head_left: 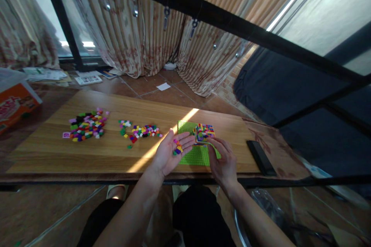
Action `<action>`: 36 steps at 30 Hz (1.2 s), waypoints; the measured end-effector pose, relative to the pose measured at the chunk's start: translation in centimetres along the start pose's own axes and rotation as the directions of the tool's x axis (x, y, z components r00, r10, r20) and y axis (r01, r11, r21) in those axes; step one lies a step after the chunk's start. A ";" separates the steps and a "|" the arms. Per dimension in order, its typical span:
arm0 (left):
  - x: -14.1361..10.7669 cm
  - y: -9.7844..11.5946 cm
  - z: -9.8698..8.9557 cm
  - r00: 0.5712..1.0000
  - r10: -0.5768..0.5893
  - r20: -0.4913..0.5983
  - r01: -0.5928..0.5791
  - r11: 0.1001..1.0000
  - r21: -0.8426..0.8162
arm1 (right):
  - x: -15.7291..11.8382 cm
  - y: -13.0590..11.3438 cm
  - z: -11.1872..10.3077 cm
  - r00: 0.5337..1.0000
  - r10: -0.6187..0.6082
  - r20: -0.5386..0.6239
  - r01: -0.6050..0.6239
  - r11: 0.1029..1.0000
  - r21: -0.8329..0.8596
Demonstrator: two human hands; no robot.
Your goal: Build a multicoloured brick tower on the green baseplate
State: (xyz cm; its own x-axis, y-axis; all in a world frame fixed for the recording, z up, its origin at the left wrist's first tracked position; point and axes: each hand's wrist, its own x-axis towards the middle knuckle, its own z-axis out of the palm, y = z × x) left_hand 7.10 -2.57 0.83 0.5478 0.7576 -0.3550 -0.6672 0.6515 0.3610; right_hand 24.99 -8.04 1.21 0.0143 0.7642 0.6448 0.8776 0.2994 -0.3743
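Note:
My left hand (173,150) is turned palm up with its fingers stretched out, and several small toy bricks (177,148) in orange, yellow, blue and green lie on it. Its fingertips come close to a multicoloured brick structure (205,129) on a green studded baseplate (194,157). My right hand (223,158) reaches in from the right, its thumb and fingers curled together at the near side of that structure. Its fingertips seem to touch the bricks there; whether a loose brick is pinched between them is hidden.
Loose bricks lie in a large pile (87,125) and a smaller scatter (145,131) on the wooden tabletop (116,158). A black oblong object (261,157) rests at the right end. An orange-labelled tub (17,100) stands far left. A dark metal bar (203,7) crosses above.

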 end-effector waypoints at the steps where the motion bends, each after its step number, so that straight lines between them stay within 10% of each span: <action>1: 0.0 0.0 0.1 1.000 -0.001 0.010 0.001 1.000 -0.012 | -0.2 -0.8 0.1 1.000 0.000 0.022 -0.001 1.000 0.031; 25: -0.4 0.1 0.6 0.995 -0.022 0.093 0.031 0.995 -0.090 | 0.1 -4.9 2.6 0.974 0.042 0.223 -0.087 0.977 0.195; 36: -0.2 0.1 0.4 1.000 -0.005 0.028 0.007 0.998 -0.068 | 0.8 -0.4 0.0 0.947 0.314 0.064 -0.320 0.927 0.197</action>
State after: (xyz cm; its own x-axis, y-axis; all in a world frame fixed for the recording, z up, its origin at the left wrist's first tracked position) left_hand 7.08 -2.59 1.26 0.5652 0.7552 -0.3322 -0.6960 0.6526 0.2995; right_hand 24.61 -7.56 1.84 0.2582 0.8543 0.4511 0.7143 0.1455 -0.6845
